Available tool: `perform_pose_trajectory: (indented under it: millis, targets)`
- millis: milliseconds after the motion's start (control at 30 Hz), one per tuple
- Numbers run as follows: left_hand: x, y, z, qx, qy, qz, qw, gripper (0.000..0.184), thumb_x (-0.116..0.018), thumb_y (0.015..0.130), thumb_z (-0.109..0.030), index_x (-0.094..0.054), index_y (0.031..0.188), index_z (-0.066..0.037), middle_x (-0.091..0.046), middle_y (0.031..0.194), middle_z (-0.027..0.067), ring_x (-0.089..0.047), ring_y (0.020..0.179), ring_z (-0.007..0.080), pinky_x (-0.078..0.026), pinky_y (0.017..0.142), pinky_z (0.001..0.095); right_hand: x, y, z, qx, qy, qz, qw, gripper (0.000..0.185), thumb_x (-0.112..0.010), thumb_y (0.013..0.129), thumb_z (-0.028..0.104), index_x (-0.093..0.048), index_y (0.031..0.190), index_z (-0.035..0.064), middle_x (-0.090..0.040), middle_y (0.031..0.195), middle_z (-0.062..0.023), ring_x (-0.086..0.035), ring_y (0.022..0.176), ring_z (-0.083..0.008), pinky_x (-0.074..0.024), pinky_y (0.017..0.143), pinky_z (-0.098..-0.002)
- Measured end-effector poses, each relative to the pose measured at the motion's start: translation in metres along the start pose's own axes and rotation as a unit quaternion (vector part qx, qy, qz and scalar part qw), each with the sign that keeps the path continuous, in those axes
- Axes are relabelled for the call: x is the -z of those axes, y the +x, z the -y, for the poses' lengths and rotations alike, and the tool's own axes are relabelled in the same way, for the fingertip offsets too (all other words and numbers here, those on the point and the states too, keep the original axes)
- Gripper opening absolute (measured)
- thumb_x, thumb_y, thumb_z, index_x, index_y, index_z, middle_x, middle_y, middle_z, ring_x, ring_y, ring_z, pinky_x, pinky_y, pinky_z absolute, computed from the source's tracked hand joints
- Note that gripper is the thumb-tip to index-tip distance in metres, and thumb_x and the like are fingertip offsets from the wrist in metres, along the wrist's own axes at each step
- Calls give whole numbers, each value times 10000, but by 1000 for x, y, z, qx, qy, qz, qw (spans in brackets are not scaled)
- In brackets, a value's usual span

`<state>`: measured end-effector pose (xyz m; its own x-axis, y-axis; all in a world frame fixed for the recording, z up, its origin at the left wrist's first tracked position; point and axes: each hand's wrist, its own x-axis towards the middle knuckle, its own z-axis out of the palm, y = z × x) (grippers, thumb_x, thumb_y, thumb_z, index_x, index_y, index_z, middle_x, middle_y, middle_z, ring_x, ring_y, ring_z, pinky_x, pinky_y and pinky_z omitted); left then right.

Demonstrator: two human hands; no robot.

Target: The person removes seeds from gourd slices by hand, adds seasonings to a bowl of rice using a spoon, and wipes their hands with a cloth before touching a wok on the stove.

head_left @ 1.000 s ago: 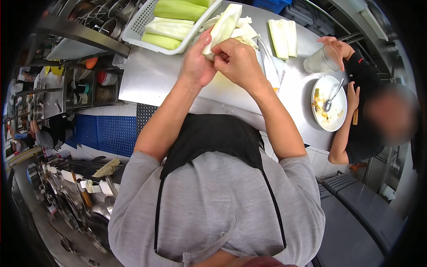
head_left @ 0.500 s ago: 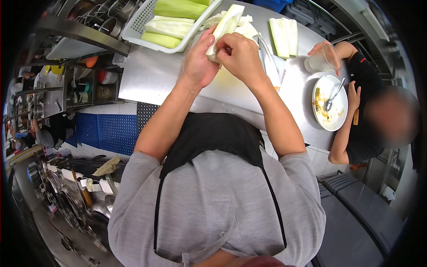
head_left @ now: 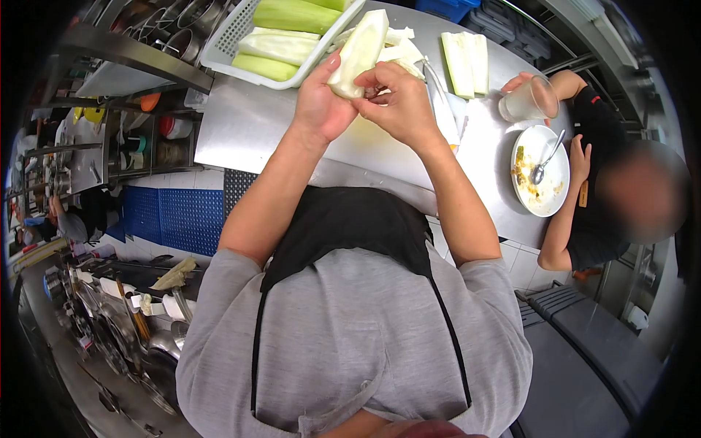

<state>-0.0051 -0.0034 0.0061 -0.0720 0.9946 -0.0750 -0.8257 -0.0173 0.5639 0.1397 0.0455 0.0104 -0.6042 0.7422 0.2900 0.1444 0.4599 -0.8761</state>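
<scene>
My left hand [head_left: 323, 104] is wrapped around a peeled, pale green gourd half [head_left: 361, 51], tilted with its paler inner face partly toward me. My right hand [head_left: 401, 102] pinches the lower end of that piece with thumb and fingers; the exact contact is partly hidden by the fingers. Behind my hands lie pale scraps of pith [head_left: 401, 51] on the steel table [head_left: 241, 124]. Just right of my right hand is a long pale, shiny object [head_left: 443, 109], partly covered. Two cut gourd pieces [head_left: 465, 66] lie side by side farther right.
A white perforated basket [head_left: 219, 55] holding several gourd pieces stands at the table's back left. At the right, a person in black [head_left: 599, 117] holds a clear cup [head_left: 527, 100] beside a used plate [head_left: 522, 193] with a spoon [head_left: 538, 174]. Blue mats [head_left: 190, 219] cover floor at left.
The gourd half has turned so more of its broad face shows. My right hand's fingers have opened slightly and shifted along its lower end. The co-worker's cup has tilted a little.
</scene>
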Motion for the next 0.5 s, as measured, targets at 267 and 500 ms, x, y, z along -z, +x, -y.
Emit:
perform_pose_trajectory:
  millis: [267,500]
  targets:
    - [-2,-3,3,-38,43,7,998,518,-399,1035,-236,-325,1502,-25,-482,1434,131,-479,1310,276,-381,1114,427,6,3,7,22,-24,-11,999,149,-706,766,-20,-725,913,-14,-675,889,-108,-681,757,-180,-595,666,-302]
    - [-14,-11,1,-40,83,-7,996,522,-395,1039,-224,-312,1508,-12,-472,1439,124,-465,1324,246,-365,1125,403,2,4,11,101,-120,-34,987,126,-710,755,12,-722,881,18,-673,813,-118,-674,669,-237,-551,604,-339]
